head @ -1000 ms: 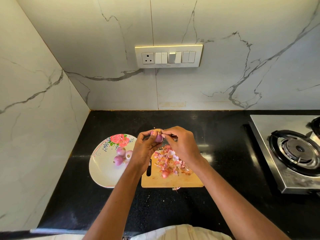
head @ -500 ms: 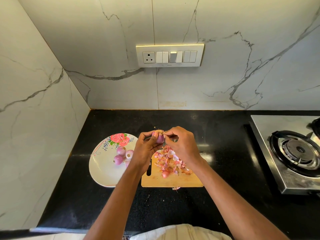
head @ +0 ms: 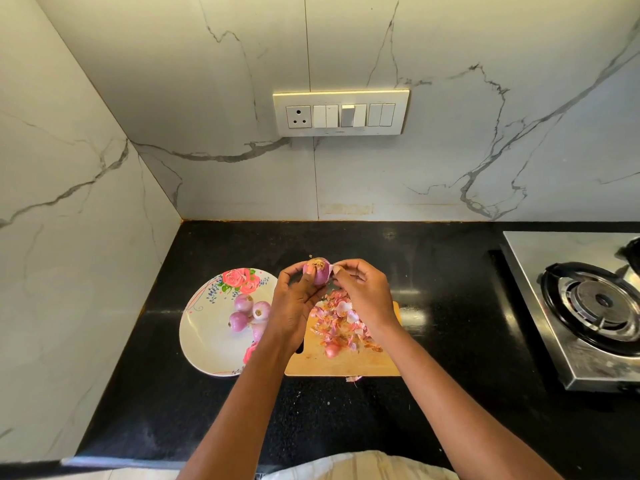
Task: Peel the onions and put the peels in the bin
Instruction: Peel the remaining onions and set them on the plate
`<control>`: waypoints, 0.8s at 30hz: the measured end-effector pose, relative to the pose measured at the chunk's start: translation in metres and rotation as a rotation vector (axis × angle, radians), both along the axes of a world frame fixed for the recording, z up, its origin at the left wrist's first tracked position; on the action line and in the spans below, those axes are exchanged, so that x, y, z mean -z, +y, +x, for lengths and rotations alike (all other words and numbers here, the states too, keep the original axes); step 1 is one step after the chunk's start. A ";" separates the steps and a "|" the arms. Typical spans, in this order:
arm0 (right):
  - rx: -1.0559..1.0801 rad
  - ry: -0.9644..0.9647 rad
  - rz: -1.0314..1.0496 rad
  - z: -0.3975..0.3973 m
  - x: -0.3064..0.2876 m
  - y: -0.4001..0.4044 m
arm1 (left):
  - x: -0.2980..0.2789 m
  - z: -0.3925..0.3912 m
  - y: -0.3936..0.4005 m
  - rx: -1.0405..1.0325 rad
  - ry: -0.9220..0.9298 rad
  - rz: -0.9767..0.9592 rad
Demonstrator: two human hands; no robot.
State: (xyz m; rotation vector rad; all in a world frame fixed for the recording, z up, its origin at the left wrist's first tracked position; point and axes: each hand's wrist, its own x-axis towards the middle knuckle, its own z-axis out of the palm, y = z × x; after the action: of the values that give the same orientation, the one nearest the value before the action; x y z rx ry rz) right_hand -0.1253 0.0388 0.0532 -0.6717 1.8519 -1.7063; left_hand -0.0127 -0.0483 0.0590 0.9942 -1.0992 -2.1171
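A: Head view shows the onion (head: 319, 270) lifted above the counter (head: 433, 265), just over the far edge of the board (head: 341, 365). The left hand (head: 294, 306) grips it from the left side, fingers curled round it, with the rough root end turned up toward the camera.

B: And the right hand (head: 365, 294)?

A: It is just beside the onion, on its right. Thumb and forefinger pinch a pale flap of skin (head: 334, 269) that is still joined to the bulb. So the two hands are close together, both closed: one on the onion, one on the skin.

B: Which way does the onion axis go?

A: I judge it points roughly up and toward the camera, because the root faces us. The flap stands out on the right, so the pull should go to the right and along the bulb, away from the left hand.

B: Where would the skin fall?

A: The peels (head: 341, 323) are heaped on the board directly under the right hand, so probably there. A small onion also lies at the near edge of that heap.

B: The other onions?

A: Some lie on the plate (head: 204, 341), left of the board, nearer the left hand. The bin I cannot see in this view.
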 end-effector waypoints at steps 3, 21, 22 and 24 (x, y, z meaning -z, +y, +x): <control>-0.054 0.001 -0.016 0.001 -0.002 0.001 | -0.002 0.000 -0.001 0.029 -0.043 -0.118; 0.266 0.154 0.237 -0.029 0.017 0.017 | -0.012 0.008 0.000 -0.094 0.098 0.089; 0.235 0.162 0.236 -0.031 0.019 0.017 | -0.012 0.010 -0.004 -0.082 0.091 0.074; 0.133 0.223 0.211 -0.029 0.018 0.016 | -0.012 0.014 -0.005 -0.056 0.070 0.042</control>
State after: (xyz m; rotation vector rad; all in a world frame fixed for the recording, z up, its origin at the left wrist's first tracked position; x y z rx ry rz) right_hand -0.1547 0.0553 0.0347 -0.6879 2.2397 -1.5368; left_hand 0.0014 -0.0532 0.0714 0.9512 -0.9858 -2.1218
